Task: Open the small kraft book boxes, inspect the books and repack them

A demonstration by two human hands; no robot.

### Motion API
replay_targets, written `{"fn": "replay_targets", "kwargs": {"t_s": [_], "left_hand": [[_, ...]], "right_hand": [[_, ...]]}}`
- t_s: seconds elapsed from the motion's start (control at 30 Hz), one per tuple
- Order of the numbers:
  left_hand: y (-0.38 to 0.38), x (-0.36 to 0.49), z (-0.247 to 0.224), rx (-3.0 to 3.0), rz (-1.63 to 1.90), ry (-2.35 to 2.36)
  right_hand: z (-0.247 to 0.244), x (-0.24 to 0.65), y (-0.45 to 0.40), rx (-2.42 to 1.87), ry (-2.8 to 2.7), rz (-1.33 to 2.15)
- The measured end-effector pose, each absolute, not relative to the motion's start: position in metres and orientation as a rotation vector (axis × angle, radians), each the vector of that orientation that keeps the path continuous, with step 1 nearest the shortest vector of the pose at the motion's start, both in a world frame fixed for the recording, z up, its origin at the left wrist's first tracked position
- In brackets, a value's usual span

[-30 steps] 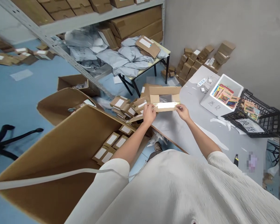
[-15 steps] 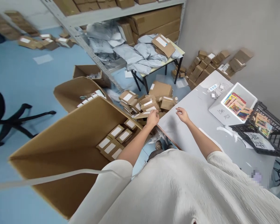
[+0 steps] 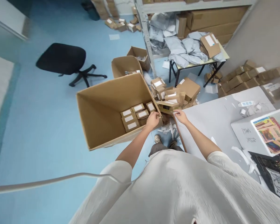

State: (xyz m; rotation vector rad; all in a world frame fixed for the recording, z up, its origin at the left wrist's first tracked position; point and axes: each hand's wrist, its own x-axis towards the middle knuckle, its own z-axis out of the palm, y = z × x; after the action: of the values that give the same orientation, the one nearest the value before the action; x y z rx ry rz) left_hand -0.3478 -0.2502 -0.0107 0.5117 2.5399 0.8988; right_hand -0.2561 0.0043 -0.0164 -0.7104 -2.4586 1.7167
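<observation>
My left hand point(image 3: 152, 119) is closed, fingers curled, by the right rim of a large open carton point(image 3: 102, 115). Whether it grips the rim or something small is hidden. Inside the carton lie several small brown boxes point(image 3: 132, 118) with white labels. Across a narrow gap, my right hand point(image 3: 181, 117) is held near the corner of a grey-white table point(image 3: 200, 115). Its fingers are pinched together at the tips; anything between them is too small to make out. A heap of labelled brown boxes point(image 3: 172, 96) lies just beyond both hands.
Two smaller open cartons point(image 3: 126, 65) stand behind the large one. A black chair point(image 3: 63, 60) is at left. Grey mailing bags point(image 3: 186, 49) cover a small table. On the right are a white foam box point(image 3: 245, 133) and a black crate point(image 3: 261, 168). Paper scraps point(image 3: 169, 129) litter the floor.
The view has swung left, so the large carton and shelf sit further right. My right hand has come nearer my left, its fingertips now closed together. My left hand stays curled by the carton.
</observation>
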Motion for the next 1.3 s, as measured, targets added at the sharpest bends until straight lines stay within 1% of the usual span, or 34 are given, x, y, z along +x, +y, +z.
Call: {"fn": "replay_targets", "kwargs": {"t_s": [0.3,0.5,0.7,0.87,0.97,1.1,1.2,1.3], "left_hand": [[-0.325,-0.357,-0.024,0.304,0.976,2.569],[-0.396,-0.388,-0.043,0.231,0.958,2.529],[-0.474,-0.435,-0.076,0.174,0.959,2.485],[-0.517,-0.459,-0.105,0.108,0.921,2.400],[-0.529,-0.468,-0.122,0.095,0.864,2.333],[-0.531,-0.478,-0.154,0.105,0.741,2.251],[-0.526,-0.482,-0.189,0.146,0.658,2.214],[-0.518,-0.483,-0.235,0.171,0.592,2.174]], "right_hand": [[-0.014,-0.309,-0.064,-0.537,-2.598,1.798],[-0.023,-0.350,-0.126,-0.513,-2.650,1.804],[-0.049,-0.391,-0.188,-0.591,-2.723,1.791],[-0.083,-0.415,-0.223,-0.613,-2.833,1.766],[-0.104,-0.427,-0.237,-0.563,-3.064,1.630],[-0.139,-0.444,-0.248,-0.432,-3.482,1.314],[-0.177,-0.457,-0.250,-0.206,-3.771,1.007],[-0.228,-0.466,-0.249,0.100,-3.987,0.719]]}}
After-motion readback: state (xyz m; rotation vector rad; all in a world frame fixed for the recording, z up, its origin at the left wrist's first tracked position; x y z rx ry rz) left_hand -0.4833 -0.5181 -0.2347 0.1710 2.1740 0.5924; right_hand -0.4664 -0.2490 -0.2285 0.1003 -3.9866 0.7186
